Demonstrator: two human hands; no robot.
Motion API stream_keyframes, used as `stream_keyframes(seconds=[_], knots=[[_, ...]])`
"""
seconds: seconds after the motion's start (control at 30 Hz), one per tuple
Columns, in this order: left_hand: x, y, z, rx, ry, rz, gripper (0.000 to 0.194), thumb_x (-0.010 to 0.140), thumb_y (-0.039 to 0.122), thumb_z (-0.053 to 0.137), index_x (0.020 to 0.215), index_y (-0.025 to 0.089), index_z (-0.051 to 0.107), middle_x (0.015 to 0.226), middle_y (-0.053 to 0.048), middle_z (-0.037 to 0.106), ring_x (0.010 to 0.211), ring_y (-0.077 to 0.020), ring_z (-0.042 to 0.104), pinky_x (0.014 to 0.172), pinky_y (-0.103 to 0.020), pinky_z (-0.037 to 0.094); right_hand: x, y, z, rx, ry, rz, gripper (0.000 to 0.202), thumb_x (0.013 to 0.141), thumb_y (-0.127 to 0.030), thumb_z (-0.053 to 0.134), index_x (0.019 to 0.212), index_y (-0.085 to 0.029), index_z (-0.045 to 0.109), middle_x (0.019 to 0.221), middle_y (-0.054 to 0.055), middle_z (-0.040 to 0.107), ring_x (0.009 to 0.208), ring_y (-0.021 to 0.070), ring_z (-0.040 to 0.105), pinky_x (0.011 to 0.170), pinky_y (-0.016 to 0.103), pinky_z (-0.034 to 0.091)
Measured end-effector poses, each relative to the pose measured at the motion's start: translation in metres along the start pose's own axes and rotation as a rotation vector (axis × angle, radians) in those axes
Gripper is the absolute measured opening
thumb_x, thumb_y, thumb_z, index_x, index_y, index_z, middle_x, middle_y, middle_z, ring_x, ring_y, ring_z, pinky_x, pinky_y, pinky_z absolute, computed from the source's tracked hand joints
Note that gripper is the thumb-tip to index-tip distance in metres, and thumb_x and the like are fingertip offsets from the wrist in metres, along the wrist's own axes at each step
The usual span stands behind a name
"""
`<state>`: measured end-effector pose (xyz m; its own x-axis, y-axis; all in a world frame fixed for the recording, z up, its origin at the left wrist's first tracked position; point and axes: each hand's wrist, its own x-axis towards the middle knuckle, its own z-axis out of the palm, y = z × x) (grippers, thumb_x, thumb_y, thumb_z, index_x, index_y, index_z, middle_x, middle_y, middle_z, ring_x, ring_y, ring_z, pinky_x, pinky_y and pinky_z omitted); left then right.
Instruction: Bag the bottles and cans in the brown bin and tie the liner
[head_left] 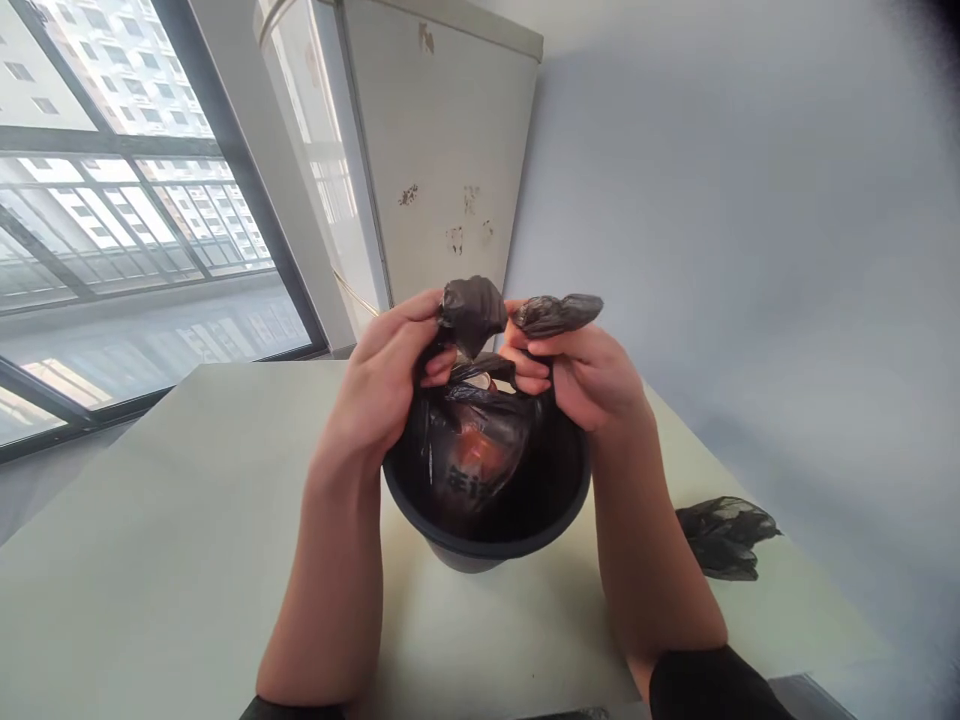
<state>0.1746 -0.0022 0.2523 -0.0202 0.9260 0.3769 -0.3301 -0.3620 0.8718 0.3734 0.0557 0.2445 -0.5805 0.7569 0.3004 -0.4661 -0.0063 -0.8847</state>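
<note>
A black plastic bag (480, 455) hangs in the mouth of a dark round bin (487, 550), with something orange-red and dark printed characters showing through its thin film. My left hand (390, 370) grips one gathered handle of the bag, whose end puffs out above the fingers. The other handle is pinched in my right hand (581, 375), its crumpled end sticking out to the right. Between the two handles the bag's opening shows a small pale round item (480, 381). Most of the contents are hidden by the film.
The bin stands on a pale table (225, 530). Another crumpled black bag (727, 538) lies on the table's right side, by the wall. Behind the table stands a white refrigerator (442, 130). Large windows (135, 200) are on the left.
</note>
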Motion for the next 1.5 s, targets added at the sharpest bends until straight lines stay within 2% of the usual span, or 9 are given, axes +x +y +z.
stream_keyframes(seconds=[0.27, 0.47, 0.53, 0.67, 0.77, 0.93, 1.03, 1.23, 1.5], knots=[[0.000, -0.002, -0.004, 0.173, -0.115, 0.010, 0.038, 0.086, 0.023, 0.081, 0.122, 0.023, 0.068, 0.081, 0.000, 0.071, 0.062, -0.0140, 0.067, 0.060, -0.026, 0.057, 0.000, 0.001, 0.006, -0.099, 0.038, 0.085, 0.034, 0.098, -0.052, 0.066, 0.088, -0.024, 0.049, 0.062, -0.005, 0.049, 0.045, 0.0114, 0.043, 0.044, 0.026, 0.039], [-0.003, 0.003, -0.002, 0.317, -0.155, 0.064, 0.016, 0.087, 0.035, 0.081, 0.093, 0.020, 0.080, 0.087, -0.009, 0.077, 0.092, -0.0292, 0.077, 0.069, -0.035, 0.063, -0.006, 0.007, 0.008, -0.197, 0.067, 0.131, 0.030, 0.097, -0.038, 0.066, 0.078, -0.022, 0.051, 0.053, -0.008, 0.040, 0.043, 0.0064, 0.025, 0.042, 0.021, 0.022], [-0.005, 0.005, 0.000, 0.369, -0.169, 0.101, 0.012, 0.085, 0.033, 0.083, 0.085, 0.021, 0.080, 0.087, -0.010, 0.078, 0.110, -0.0349, 0.075, 0.073, -0.037, 0.063, -0.010, 0.007, 0.009, -0.300, 0.055, 0.137, 0.026, 0.091, -0.033, 0.075, 0.078, -0.022, 0.055, 0.058, -0.006, 0.043, 0.047, 0.0083, 0.032, 0.042, 0.022, 0.025], [-0.009, 0.009, 0.004, 0.456, -0.235, 0.094, 0.008, 0.080, 0.026, 0.085, 0.076, 0.023, 0.079, 0.083, -0.009, 0.078, 0.109, -0.0363, 0.076, 0.075, -0.039, 0.064, -0.015, 0.004, 0.010, -0.582, -0.116, 0.016, 0.016, 0.085, -0.024, 0.081, 0.081, -0.025, 0.065, 0.078, 0.001, 0.062, 0.079, 0.0209, 0.062, 0.074, 0.035, 0.058], [-0.010, 0.010, 0.005, 0.529, -0.222, 0.083, 0.004, 0.082, 0.024, 0.080, 0.078, 0.022, 0.080, 0.078, -0.005, 0.076, 0.085, -0.0287, 0.077, 0.068, -0.036, 0.061, -0.014, 0.003, 0.010, -0.665, -0.186, -0.009, 0.011, 0.086, -0.026, 0.080, 0.088, -0.026, 0.070, 0.089, 0.002, 0.068, 0.098, 0.0256, 0.066, 0.093, 0.040, 0.059], [-0.004, 0.006, -0.001, 0.610, 0.004, 0.140, 0.008, 0.084, 0.025, 0.078, 0.088, 0.020, 0.082, 0.074, -0.002, 0.075, 0.071, -0.0212, 0.071, 0.060, -0.030, 0.054, -0.014, 0.003, 0.017, -0.520, -0.048, 0.020, 0.043, 0.084, -0.033, 0.086, 0.119, -0.026, 0.063, 0.095, 0.001, 0.069, 0.092, 0.0220, 0.068, 0.080, 0.035, 0.060], [-0.002, 0.002, -0.004, 0.629, 0.035, 0.154, 0.008, 0.083, 0.026, 0.081, 0.088, 0.020, 0.081, 0.071, -0.001, 0.073, 0.066, -0.0180, 0.069, 0.058, -0.028, 0.052, -0.015, -0.001, 0.022, -0.411, -0.038, 0.009, 0.059, 0.083, -0.036, 0.089, 0.129, -0.031, 0.053, 0.085, -0.004, 0.065, 0.067, 0.0151, 0.061, 0.059, 0.026, 0.053], [-0.006, 0.004, 0.001, 0.670, -0.002, 0.159, 0.014, 0.083, 0.031, 0.086, 0.092, 0.022, 0.080, 0.081, -0.003, 0.076, 0.070, -0.0168, 0.069, 0.061, -0.028, 0.053, -0.012, 0.001, 0.021, -0.321, 0.022, 0.018, 0.034, 0.094, -0.052, 0.076, 0.100, -0.026, 0.054, 0.067, -0.005, 0.057, 0.043, 0.0083, 0.037, 0.041, 0.024, 0.029], [-0.008, 0.008, 0.007, 0.755, -0.102, 0.228, 0.013, 0.086, 0.034, 0.084, 0.090, 0.023, 0.079, 0.088, -0.002, 0.076, 0.081, -0.0191, 0.070, 0.074, -0.032, 0.057, -0.009, 0.004, 0.017, -0.239, 0.086, 0.043, 0.037, 0.093, -0.054, 0.075, 0.096, -0.026, 0.052, 0.063, -0.007, 0.050, 0.044, 0.0085, 0.038, 0.040, 0.023, 0.029]])
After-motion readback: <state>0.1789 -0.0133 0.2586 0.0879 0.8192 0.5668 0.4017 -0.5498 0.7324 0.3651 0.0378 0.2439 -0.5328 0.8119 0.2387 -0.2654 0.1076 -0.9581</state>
